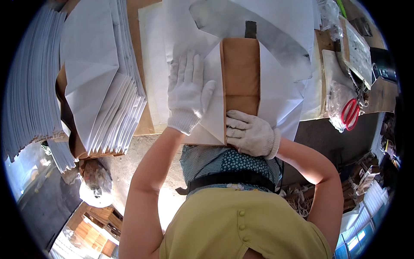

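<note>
A white paper piece [280,97], folded, with an open brown inner panel [242,69] along its middle, lies on the work table in front of me. In a white knit glove, my left hand [188,93] rests flat on the white paper left of the brown panel, fingers pointing away and thumb apart. My right hand [252,134], gloved too, lies palm down across the near end of the brown panel, fingers stretched to the left. Neither hand grips anything. Beyond the panel's far end is a small dark strip [250,30], set against a grey, worn-looking area.
Stacks of folded white paper [92,64] stand at the left, another tall stack [32,82] farther left. Red-handled scissors [350,113] hang at the right table edge beside crumpled clear plastic [336,101]. Wooden boxes [92,233] are on the floor, lower left.
</note>
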The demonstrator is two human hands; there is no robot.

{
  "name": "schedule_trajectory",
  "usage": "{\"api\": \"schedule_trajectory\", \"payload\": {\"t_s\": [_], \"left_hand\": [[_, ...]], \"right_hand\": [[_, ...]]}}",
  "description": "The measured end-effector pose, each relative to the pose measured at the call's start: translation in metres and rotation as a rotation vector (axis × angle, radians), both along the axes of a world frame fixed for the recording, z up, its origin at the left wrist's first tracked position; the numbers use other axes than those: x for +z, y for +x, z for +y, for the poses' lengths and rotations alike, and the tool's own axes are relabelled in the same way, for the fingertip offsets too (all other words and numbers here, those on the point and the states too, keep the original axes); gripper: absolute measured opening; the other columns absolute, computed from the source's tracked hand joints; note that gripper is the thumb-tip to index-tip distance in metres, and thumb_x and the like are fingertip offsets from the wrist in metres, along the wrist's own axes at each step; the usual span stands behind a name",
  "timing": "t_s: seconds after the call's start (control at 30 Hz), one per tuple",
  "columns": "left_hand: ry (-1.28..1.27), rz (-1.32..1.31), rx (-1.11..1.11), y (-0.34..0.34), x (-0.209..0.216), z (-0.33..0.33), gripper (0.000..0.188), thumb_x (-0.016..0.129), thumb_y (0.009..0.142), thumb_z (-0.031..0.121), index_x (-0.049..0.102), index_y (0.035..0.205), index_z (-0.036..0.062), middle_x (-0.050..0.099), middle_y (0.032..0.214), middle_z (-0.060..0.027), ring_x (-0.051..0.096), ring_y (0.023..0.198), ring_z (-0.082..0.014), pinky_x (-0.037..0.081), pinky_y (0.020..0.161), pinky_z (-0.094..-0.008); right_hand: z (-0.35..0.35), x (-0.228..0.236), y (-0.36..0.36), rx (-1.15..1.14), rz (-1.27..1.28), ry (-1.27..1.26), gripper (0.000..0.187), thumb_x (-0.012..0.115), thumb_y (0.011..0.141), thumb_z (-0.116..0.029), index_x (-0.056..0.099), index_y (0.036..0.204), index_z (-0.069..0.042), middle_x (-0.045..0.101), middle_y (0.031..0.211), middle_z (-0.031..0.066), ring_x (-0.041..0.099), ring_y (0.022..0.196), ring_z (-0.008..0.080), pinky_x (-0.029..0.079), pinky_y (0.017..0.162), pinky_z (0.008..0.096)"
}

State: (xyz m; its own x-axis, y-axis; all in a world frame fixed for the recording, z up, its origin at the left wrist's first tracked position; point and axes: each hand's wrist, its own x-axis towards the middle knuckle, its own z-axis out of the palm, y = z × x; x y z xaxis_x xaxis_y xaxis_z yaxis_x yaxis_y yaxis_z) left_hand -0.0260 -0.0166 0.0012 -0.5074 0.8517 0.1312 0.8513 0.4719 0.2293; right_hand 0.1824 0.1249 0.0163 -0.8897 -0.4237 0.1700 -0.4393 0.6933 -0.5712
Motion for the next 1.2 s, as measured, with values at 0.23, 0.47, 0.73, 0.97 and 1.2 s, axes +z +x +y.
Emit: {"api": "schedule_trajectory", "payload": {"t_s": [0.23, 0.47, 0.73, 0.97, 1.2], "left_hand": [[0.110, -0.049, -0.103, 0.003, 0.005, 0.062, 0.074, 0.053, 0.104, 0.044, 0.037, 0.159, -0.0046, 0.036, 0.166, -0.0255, 0.026, 0.158, -0.0398, 0.015, 0.132, -0.0499], [0.038, -0.069, -0.159, 0.015, 0.018, 0.018, 0.075, 0.056, 0.103, 0.045, 0.040, 0.157, -0.0048, 0.035, 0.166, -0.0269, 0.027, 0.158, -0.0417, 0.019, 0.131, -0.0513], [0.041, -0.017, -0.067, 0.024, 0.013, -0.048, 0.071, 0.061, 0.099, 0.040, 0.046, 0.153, -0.0054, 0.047, 0.159, -0.0243, 0.042, 0.150, -0.0427, 0.028, 0.128, -0.0523], [0.236, -0.217, 0.029, 0.027, 0.024, -0.072, 0.061, 0.069, 0.095, 0.020, 0.052, 0.150, 0.0016, 0.062, 0.140, -0.0244, 0.058, 0.135, -0.0397, 0.041, 0.121, -0.0513], [0.329, -0.426, -0.183, -0.027, 0.012, -0.090, 0.037, 0.090, 0.075, 0.008, 0.075, 0.109, 0.0102, 0.070, 0.111, -0.0135, 0.073, 0.093, -0.0280, 0.062, 0.077, -0.0377]], "right_hand": [[0.008, 0.005, -0.012, 0.011, 0.063, 0.054, 0.045, 0.073, 0.072, -0.027, 0.073, 0.114, -0.011, 0.068, 0.125, 0.0072, 0.057, 0.133, 0.0275, 0.040, 0.123, 0.0473], [0.105, 0.005, -0.022, -1.382, 0.222, 0.355, 0.045, 0.078, 0.086, -0.028, 0.069, 0.127, -0.015, 0.065, 0.131, 0.0125, 0.060, 0.122, 0.0329, 0.046, 0.106, 0.0506], [0.182, 0.037, 0.052, -1.587, -0.060, -0.696, 0.040, 0.068, 0.098, -0.011, 0.063, 0.136, -0.001, 0.070, 0.114, 0.0065, 0.067, 0.099, 0.0203, 0.054, 0.084, 0.0314], [0.179, 0.033, 0.106, -1.320, -0.265, -0.642, 0.041, 0.054, 0.098, 0.010, 0.055, 0.139, 0.009, 0.070, 0.114, 0.0099, 0.069, 0.105, 0.0126, 0.057, 0.091, 0.0247], [0.113, 0.039, 0.039, -1.334, -0.519, -0.435, 0.037, 0.078, 0.088, 0.000, 0.067, 0.123, 0.002, 0.065, 0.108, 0.0043, 0.062, 0.093, 0.0110, 0.052, 0.081, 0.0254]]}}
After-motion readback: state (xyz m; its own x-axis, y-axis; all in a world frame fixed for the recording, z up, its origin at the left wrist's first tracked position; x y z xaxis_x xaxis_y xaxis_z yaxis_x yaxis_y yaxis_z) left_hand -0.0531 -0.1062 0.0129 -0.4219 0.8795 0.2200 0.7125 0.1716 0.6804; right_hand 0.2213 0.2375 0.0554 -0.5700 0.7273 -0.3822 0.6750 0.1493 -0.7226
